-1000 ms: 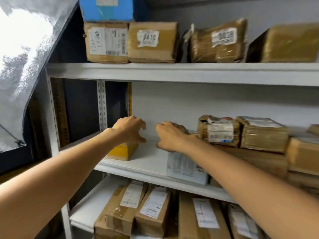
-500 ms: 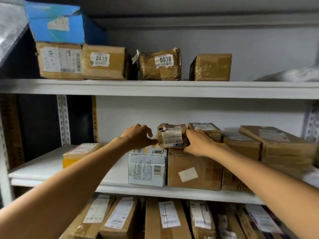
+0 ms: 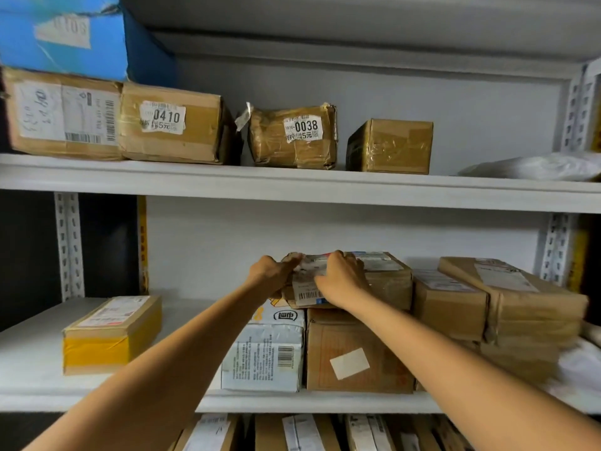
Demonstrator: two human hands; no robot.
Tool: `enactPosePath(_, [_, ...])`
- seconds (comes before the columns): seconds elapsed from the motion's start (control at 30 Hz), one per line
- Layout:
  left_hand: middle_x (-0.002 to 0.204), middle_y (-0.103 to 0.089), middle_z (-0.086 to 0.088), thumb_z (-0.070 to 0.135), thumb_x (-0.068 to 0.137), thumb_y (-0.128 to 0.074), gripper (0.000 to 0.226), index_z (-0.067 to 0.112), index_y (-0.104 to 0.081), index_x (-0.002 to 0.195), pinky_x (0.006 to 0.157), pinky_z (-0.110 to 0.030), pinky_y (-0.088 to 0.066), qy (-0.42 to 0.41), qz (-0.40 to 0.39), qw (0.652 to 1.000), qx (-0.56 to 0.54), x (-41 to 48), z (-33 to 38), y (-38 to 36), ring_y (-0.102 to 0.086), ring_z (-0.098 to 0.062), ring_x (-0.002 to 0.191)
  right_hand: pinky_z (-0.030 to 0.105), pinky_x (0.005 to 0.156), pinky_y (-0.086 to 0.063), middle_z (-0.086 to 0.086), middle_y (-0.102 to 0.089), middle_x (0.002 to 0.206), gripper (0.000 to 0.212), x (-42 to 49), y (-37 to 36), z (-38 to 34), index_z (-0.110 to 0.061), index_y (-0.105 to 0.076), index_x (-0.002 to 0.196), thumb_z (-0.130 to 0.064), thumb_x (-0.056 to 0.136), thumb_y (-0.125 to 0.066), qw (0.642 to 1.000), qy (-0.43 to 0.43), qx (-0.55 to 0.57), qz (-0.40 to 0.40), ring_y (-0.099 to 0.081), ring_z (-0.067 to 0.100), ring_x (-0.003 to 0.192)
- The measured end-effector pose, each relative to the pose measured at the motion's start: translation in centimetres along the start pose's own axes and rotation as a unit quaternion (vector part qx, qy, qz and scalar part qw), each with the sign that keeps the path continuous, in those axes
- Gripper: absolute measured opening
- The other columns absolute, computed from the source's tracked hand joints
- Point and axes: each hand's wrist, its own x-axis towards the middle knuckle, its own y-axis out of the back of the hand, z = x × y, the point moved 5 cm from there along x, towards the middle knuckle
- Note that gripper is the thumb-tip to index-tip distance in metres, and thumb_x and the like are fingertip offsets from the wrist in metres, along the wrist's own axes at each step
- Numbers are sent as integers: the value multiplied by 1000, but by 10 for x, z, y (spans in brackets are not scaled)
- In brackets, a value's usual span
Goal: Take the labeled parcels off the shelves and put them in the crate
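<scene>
A small crumpled brown parcel [image 3: 304, 288] with a white barcode label lies on top of a larger brown box [image 3: 351, 356] on the middle shelf [image 3: 39, 382]. My left hand [image 3: 271, 275] grips its left end. My right hand [image 3: 341, 279] curls over its top and front face. Beside it, on the same stack, lies another labeled brown parcel [image 3: 387, 278]. A white printed parcel [image 3: 265, 353] stands left of the large box. A yellow-taped parcel [image 3: 112, 333] lies alone at the shelf's left. No crate is in view.
The upper shelf [image 3: 292, 185] carries a blue box [image 3: 65, 34], brown parcels marked 0410 [image 3: 169, 123] and 0038 [image 3: 292, 136], a plain taped box [image 3: 390, 146] and a white bag [image 3: 536, 166]. More stacked brown parcels [image 3: 507, 304] fill the middle shelf's right. Labeled parcels crowd the shelf below [image 3: 299, 432].
Both hands have closed in on the small crumpled parcel, the left one from the white parcel's top onto its left end. The view has shifted right and nearer.
</scene>
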Motion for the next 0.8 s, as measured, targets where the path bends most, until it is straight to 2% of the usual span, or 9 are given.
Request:
enactPosePath(0.13, [48,-64,-4,23,76,-81,33,5,-53,75,36,-18,-47,60,-57,992,-96,-4,-16,5,-62,-11,41,30,76,-46,13,-50,121,33,-5,2,3,-6,-46,115,-28,94,-59,991,-62,110,46,-53,26,107])
enactPosePath(0.23, [50,-66,-3,19,76,-81,29,8,-54,75,51,-16,-43,117,-129,980,-98,-14,-27,15,-60,-12,58,29,79,-46,13,-52,124,43,-13,1,5,-6,-43,126,-24,93,-62,970,-103,221,24,-54,25,109])
enactPosePath(0.3, [58,-68,-2,14,76,-81,23,8,-59,74,57,-17,-42,127,-138,978,-89,-19,-29,21,-58,-11,66,23,73,-44,10,-55,121,48,-18,-2,5,-4,-39,132,-13,91,-63,945,-123,301,-20,-55,22,109])
enactPosePath(0.4, [77,-66,-6,1,75,-78,17,4,-65,86,54,-15,-46,78,-123,985,-90,-27,-23,25,-59,-12,69,14,54,-39,1,-53,102,45,-25,1,3,-6,-41,121,0,85,-67,936,-122,327,-51,-52,14,94])
enactPosePath(0.5, [82,-64,-11,-16,70,-73,37,1,-61,101,47,-18,-51,-2,-118,982,-146,-33,-17,29,-64,-13,58,16,54,-42,2,-55,105,51,-27,7,4,-9,-42,111,4,75,-75,943,-111,311,-26,-53,16,98])
enactPosePath(0.6, [95,-66,-10,-13,68,-75,59,10,-52,117,72,-30,-57,-9,-118,979,-168,-39,-19,35,-66,-20,78,17,55,-40,0,-53,102,55,-31,8,6,-11,-42,110,4,71,-78,938,-119,325,-19,-50,15,95])
enactPosePath(0.67, [98,-66,-12,-7,72,-74,56,8,-51,120,71,-32,-55,-16,-140,976,-167,-47,-20,35,-65,-22,85,16,57,-37,-1,-52,101,61,-35,5,7,-11,-42,118,4,71,-78,932,-117,341,-17,-48,13,94])
enactPosePath(0.73, [97,-66,-12,1,76,-72,43,10,-51,113,67,-33,-54,-30,-150,970,-191,-55,-17,36,-65,-25,90,16,62,-39,-3,-53,104,69,-38,6,8,-9,-43,127,6,70,-78,931,-116,347,-8,-48,12,96])
enactPosePath(0.8, [96,-65,-13,5,78,-73,37,10,-50,107,71,-39,-56,-47,-145,961,-229,-61,-15,40,-65,-31,96,16,64,-42,0,-59,112,70,-41,5,9,-10,-46,127,11,68,-77,928,-113,355,-15,-53,15,102])
